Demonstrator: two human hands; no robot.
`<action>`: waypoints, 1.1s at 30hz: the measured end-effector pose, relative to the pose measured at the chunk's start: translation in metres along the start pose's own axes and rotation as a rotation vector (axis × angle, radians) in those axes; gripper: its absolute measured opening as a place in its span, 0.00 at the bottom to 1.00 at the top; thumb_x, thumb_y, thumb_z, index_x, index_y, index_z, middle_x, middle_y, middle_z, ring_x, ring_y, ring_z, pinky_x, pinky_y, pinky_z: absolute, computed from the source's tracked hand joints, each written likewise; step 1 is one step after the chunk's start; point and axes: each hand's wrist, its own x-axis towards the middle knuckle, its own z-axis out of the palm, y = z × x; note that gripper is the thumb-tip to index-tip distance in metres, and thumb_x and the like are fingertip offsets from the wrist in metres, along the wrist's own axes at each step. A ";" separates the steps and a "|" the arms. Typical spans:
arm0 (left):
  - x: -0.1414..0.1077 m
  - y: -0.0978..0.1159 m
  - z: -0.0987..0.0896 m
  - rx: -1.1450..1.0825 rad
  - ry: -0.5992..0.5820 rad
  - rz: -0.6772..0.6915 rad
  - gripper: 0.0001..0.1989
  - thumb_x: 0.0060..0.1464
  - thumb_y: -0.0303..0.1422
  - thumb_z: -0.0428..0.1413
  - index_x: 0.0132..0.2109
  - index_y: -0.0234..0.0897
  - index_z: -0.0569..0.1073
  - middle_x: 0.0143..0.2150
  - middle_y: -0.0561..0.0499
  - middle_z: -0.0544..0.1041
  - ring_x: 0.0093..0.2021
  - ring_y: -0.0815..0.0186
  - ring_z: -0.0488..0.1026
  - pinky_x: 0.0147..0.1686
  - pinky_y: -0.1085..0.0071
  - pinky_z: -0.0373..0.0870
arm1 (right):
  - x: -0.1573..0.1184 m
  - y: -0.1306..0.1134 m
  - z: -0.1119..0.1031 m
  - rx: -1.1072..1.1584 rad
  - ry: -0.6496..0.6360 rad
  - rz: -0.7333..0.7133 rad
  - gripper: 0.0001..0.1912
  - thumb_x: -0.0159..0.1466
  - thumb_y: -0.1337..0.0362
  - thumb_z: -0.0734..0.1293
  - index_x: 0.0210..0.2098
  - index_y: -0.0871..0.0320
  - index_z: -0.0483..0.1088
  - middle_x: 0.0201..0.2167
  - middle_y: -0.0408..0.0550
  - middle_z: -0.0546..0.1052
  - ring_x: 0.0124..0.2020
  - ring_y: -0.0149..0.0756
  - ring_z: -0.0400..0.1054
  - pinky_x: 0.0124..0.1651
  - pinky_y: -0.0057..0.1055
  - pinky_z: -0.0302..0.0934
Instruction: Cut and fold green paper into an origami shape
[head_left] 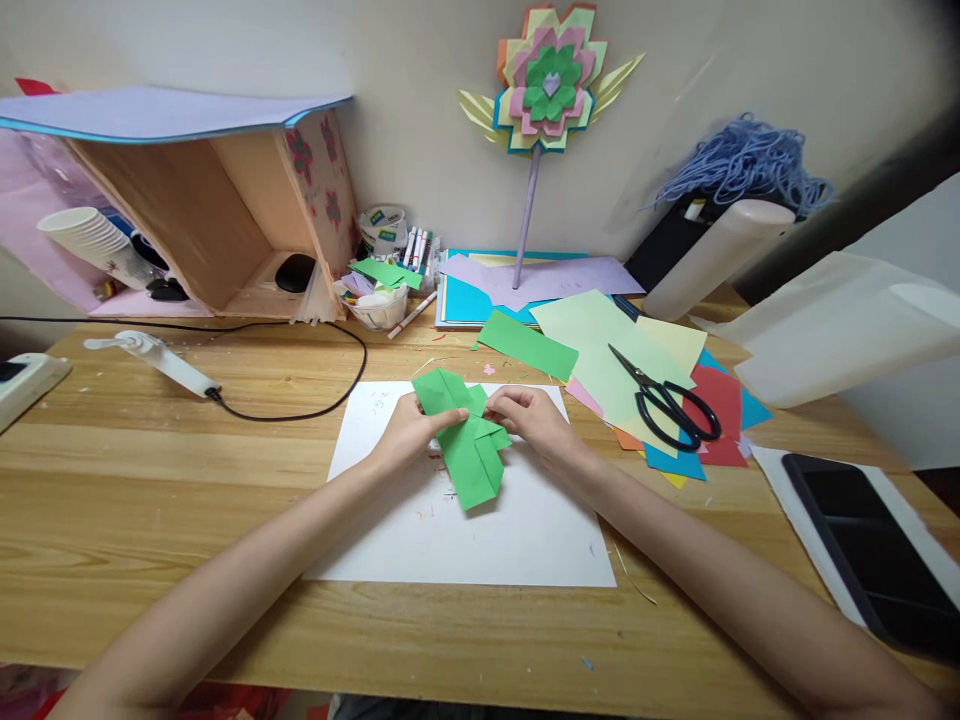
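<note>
A folded piece of green paper [469,455] with several angular flaps is held above a white sheet [525,535]. My left hand [409,430] grips its left side, thumb lying on top and the other fingers behind it. At the paper's right edge, my right hand [529,420] is closed in a pinch by a small flap; the fingertips partly hide what they hold. The white sheet carries small coloured marks and lies flat on the wooden table.
Black-handled scissors [679,410] lie on coloured paper scraps [577,330] at right, near a phone [862,540]. A glue gun [161,365] with a black cord [360,370] lies at left. Behind stand an open box [225,200], a paper cup of scraps [379,312] and a paper flower [551,85].
</note>
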 end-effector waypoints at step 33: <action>0.006 0.000 -0.007 0.122 0.010 0.030 0.11 0.39 0.33 0.60 0.33 0.31 0.75 0.35 0.46 0.78 0.38 0.57 0.74 0.37 0.66 0.68 | 0.006 -0.005 -0.011 -0.086 -0.176 0.040 0.12 0.55 0.60 0.63 0.22 0.62 0.74 0.22 0.47 0.74 0.23 0.29 0.66 0.30 0.28 0.61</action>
